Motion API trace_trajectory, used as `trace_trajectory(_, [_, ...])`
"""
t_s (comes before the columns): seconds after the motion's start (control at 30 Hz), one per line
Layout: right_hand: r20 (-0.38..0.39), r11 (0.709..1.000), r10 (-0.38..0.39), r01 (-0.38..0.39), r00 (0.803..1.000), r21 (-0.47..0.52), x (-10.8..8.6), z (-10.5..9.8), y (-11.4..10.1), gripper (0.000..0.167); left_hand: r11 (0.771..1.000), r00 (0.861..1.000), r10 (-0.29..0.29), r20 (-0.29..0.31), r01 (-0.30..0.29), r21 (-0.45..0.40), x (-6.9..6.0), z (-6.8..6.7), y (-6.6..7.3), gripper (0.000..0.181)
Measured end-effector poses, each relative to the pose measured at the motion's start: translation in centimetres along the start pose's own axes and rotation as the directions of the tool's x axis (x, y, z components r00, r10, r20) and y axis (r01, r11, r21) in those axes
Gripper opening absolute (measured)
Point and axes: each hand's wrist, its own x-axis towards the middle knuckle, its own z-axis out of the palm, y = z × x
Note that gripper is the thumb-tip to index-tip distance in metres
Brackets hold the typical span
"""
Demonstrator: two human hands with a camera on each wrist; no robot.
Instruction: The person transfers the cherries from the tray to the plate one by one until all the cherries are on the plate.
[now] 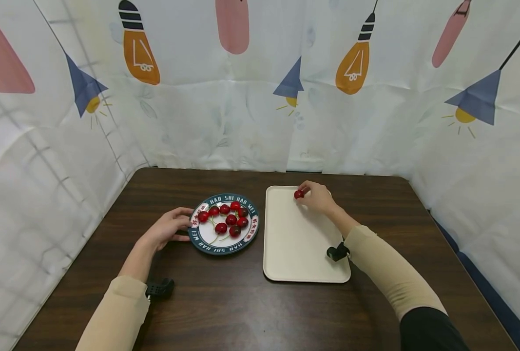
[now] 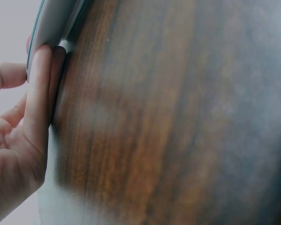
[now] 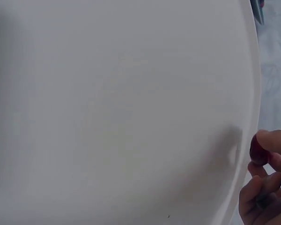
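My right hand (image 1: 317, 196) pinches a single dark red cherry (image 1: 298, 194) between thumb and fingertips, over the far end of a cream tray (image 1: 301, 253). In the right wrist view the cherry (image 3: 259, 151) shows at the lower right, beside the tray's pale rim (image 3: 255, 89). My left hand (image 1: 172, 227) holds the left edge of a round plate (image 1: 223, 251) with a blue-green lettered rim. Seen from the left wrist, long fingers (image 2: 37, 98) lie under the plate's edge and another finger touches its side. Several cherries (image 1: 231, 220), some with green stems, lie on the plate.
The dark wooden table (image 1: 224, 307) carries the plate on the left and the tray right of centre, with a narrow gap between. A white curtain (image 1: 251, 131) printed with lamps and bulbs hangs behind the table and along its sides.
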Motion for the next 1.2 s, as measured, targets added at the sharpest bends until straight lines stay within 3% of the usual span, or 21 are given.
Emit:
trace_trajectory(0.57, [0.001, 0.989, -0.145, 0.144, 0.99, 0.022, -0.3, 0.8, -2.9, 0.03, 1.0, 1.0, 0.008, -0.001, -0.008, 0.006, 0.0, 0.0, -0.1, 0.056])
trace_trajectory(1.2, [0.078, 0.965, -0.263, 0.262, 0.961, 0.03, -0.9, 2.9, -7.5, 0.03, 1.0, 1.0, 0.003, -0.002, -0.003, 0.002, -0.1, 0.0, -0.1, 0.056])
